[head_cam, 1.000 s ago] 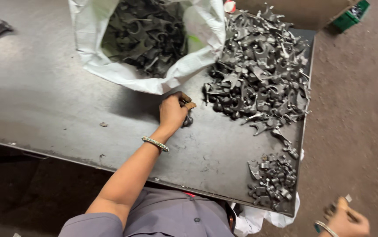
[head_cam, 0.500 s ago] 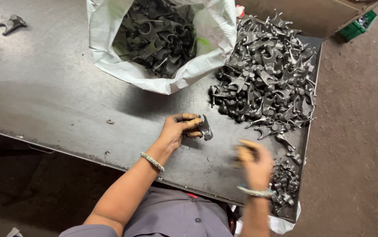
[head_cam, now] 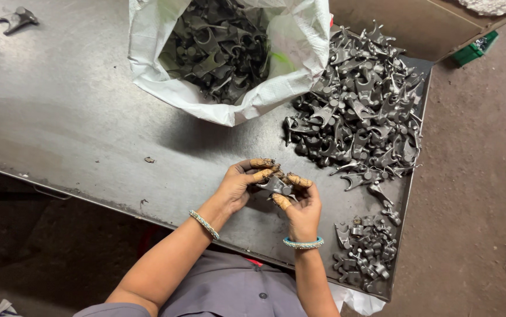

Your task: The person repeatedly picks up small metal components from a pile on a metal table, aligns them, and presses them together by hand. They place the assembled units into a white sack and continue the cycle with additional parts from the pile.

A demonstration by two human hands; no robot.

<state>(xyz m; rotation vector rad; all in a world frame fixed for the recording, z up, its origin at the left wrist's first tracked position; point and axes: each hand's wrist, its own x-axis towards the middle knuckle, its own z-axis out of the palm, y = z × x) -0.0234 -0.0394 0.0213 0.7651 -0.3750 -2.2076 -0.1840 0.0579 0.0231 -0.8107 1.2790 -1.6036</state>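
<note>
Holding one small grey metal part between both hands, low centre of the steel table. Left hand comes in from 8 o'clock, right hand from 5 o'clock; the part sits between them, at 3 o'clock from the left palm and 11 o'clock from the right.

Fingers: both sets curled in and closed on the part, tips wrapped in tan tape or cots. Left fingertips lie over its top edge, the right thumb presses from below. Long axis cannot be told; the part is mostly covered. Both hands are equally near it.

Surroundings: big pile of like parts at 1 o'clock from the hands, well apart. Small pile at 4 o'clock, near the table edge. White sack of parts, mouth open, at 12 o'clock. A bangle on each wrist.
</note>
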